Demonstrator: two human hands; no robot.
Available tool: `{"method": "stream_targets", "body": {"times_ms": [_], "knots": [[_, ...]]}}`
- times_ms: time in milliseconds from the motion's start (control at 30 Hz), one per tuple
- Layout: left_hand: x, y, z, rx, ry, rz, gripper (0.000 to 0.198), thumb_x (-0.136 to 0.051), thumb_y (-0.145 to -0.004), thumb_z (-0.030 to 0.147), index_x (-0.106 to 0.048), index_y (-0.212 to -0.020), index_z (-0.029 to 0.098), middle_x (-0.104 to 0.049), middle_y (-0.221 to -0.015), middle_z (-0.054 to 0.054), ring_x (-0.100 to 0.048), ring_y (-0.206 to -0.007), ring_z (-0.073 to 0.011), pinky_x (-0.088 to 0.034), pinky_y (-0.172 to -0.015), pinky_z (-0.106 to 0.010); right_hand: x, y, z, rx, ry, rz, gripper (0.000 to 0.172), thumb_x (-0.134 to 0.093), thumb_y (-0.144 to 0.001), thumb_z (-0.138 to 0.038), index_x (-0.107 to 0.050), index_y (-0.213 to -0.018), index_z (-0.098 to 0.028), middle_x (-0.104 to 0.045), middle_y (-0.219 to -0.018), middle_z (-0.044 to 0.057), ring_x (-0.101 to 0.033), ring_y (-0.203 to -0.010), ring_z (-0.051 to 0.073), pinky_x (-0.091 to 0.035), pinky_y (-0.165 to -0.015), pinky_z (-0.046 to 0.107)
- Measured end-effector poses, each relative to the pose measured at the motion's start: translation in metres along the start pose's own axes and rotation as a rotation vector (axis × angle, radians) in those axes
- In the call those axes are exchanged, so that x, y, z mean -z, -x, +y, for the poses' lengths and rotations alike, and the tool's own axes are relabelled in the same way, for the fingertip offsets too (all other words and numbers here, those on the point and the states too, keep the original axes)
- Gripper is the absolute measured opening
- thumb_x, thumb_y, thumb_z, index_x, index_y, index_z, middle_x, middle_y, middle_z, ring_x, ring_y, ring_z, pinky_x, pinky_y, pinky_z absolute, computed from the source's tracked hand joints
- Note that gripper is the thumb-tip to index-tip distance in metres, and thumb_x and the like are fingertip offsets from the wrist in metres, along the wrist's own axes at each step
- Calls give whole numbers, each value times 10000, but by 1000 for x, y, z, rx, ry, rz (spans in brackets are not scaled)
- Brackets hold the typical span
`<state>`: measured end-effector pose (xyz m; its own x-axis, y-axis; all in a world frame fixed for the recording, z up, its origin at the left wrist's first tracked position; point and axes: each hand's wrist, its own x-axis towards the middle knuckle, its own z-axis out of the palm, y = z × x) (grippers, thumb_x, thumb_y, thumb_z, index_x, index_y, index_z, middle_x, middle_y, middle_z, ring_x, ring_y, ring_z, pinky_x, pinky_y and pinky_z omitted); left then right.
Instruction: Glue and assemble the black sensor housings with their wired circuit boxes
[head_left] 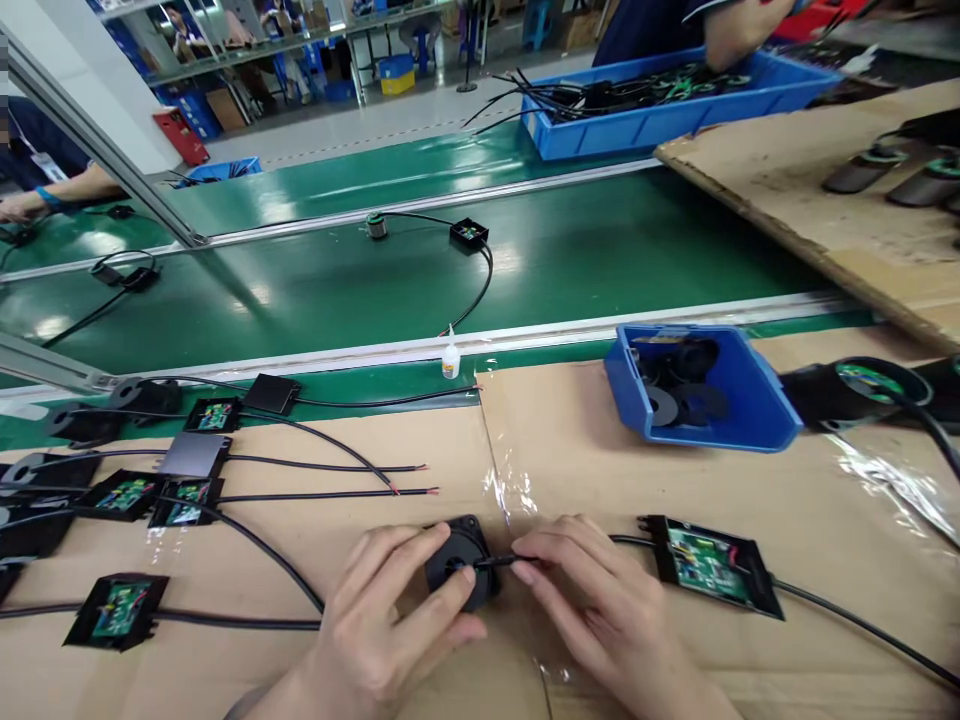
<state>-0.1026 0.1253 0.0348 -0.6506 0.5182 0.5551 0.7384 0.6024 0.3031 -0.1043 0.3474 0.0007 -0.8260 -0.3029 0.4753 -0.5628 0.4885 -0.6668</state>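
Note:
A round black housing (480,590) lies on the brown cardboard near the front centre. My left hand (397,610) grips it, fingers on its top and rim. My right hand (589,600) pinches a black cable (506,561) just right of the housing, and the cable's end reaches the housing's middle. That cable appears to run on past my right hand to an open black box with a green circuit board (709,565). From the box's right side another cable (862,625) leads off.
Several open black boxes with boards and cables lie at left, one (120,610) nearest. A blue bin (712,430) of black parts stands at right, a small white bottle (450,358) behind. Beyond runs a green conveyor (300,290); a person's arm (739,35) reaches into a blue tray (600,135).

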Motion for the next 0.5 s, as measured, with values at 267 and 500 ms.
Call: {"method": "stream_targets", "body": {"times_ms": [267, 500], "knots": [[-7, 2, -2, 7, -8, 20, 190, -703, -845, 287, -732, -951, 133, -658, -1068, -143, -577, -963, -231, -505, -749, -352, -1, 3, 2, -12, -25, -8, 151, -541, -917, -52, -575, -1017, -159, -607, -840, 38, -549, -779, 134, -472, -743, 277], [-7, 0, -2, -13, 5, 23, 165, -700, -849, 255, -721, -948, 125, -664, -1059, -143, -576, -952, -226, -509, -743, -356, -1, 2, 0, -14, -8, -16, 141, -543, -914, -60, -576, -1002, -164, -618, -840, 34, -563, -760, 127, -481, -727, 281]]}}
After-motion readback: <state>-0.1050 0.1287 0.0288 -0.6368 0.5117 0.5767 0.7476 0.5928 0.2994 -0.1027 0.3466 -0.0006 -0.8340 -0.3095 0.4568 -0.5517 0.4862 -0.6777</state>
